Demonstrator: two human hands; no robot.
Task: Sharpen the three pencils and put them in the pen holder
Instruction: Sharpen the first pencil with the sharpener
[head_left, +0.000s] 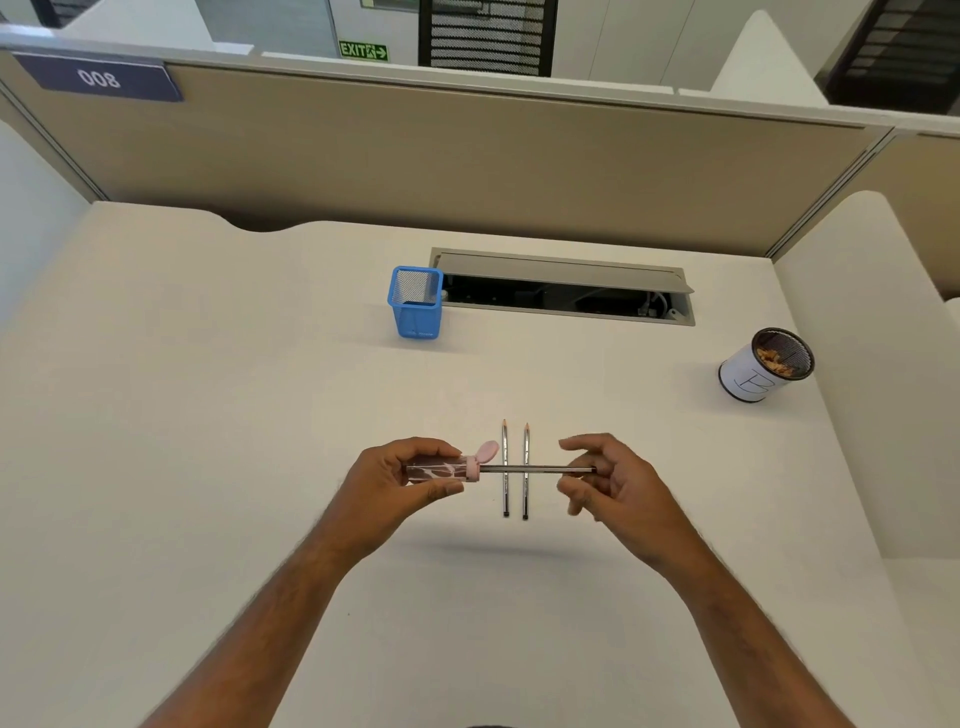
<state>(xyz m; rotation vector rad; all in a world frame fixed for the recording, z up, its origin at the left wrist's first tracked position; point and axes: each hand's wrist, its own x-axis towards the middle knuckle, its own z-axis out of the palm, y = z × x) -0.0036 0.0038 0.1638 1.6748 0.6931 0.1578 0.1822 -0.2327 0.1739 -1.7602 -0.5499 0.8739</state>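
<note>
My left hand (402, 480) grips a clear tube-shaped sharpener (441, 470) with a pink cap flipped open. A dark pencil (540, 469) lies level with its tip inside the sharpener, and my right hand (605, 480) pinches its back end. Both are held above the white desk. Under them two more pencils (505, 467) (526, 470) lie side by side on the desk, tips pointing away from me. The blue mesh pen holder (415, 304) stands upright farther back and looks empty.
A white can (753, 371) with pencil shavings inside stands at the right. An open cable tray (566, 291) is sunk into the desk right of the pen holder. Beige partition walls (467, 156) close off the back and the right side.
</note>
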